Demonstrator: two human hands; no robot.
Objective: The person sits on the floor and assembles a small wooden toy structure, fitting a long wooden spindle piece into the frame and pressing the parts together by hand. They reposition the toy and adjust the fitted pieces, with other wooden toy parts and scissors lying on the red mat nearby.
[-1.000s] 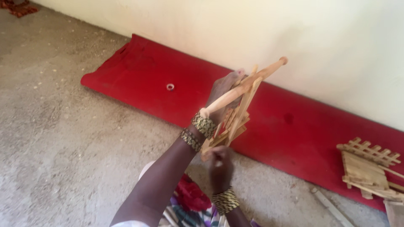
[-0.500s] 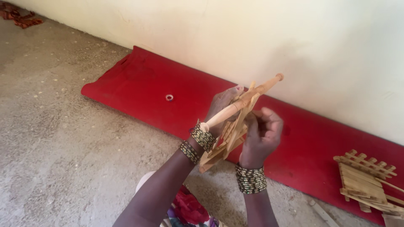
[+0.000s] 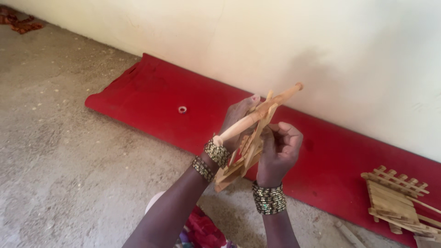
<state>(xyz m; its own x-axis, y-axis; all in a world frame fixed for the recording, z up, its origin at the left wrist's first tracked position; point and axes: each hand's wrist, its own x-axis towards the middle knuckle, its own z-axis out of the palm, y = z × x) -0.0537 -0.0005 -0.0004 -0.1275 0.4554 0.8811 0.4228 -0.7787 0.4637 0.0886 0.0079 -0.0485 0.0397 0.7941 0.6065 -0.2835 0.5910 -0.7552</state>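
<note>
Rough grey concrete floor (image 3: 69, 174) fills the left of our head view, and a pale plastered wall (image 3: 275, 41) runs behind it. Along the foot of that wall lies a long red mat (image 3: 151, 98), which we take as our landmark. On the mat, toward its left part, sits a small white ring (image 3: 182, 109), well apart from our hands.

Above the mat's near edge, around its middle, we hold up a small wooden stick frame (image 3: 241, 156), made of thin flat slats fixed together, with a rounded wooden dowel (image 3: 257, 115) running slantwise across it, its far end pointing up toward the wall. Our left hand (image 3: 236, 121) is behind the frame, fingers closed around the slats and the dowel's lower part. Our right hand (image 3: 279, 149) is curled against the frame's right side, fingers bent in and pinching the slats. Both wrists carry stacks of beaded bracelets (image 3: 268, 198).

At the mat's right end rests another slatted wooden frame (image 3: 395, 197), lying flat and untouched. Below our arms, off the mat's near edge, a bit of colourful cloth (image 3: 202, 232) shows.
</note>
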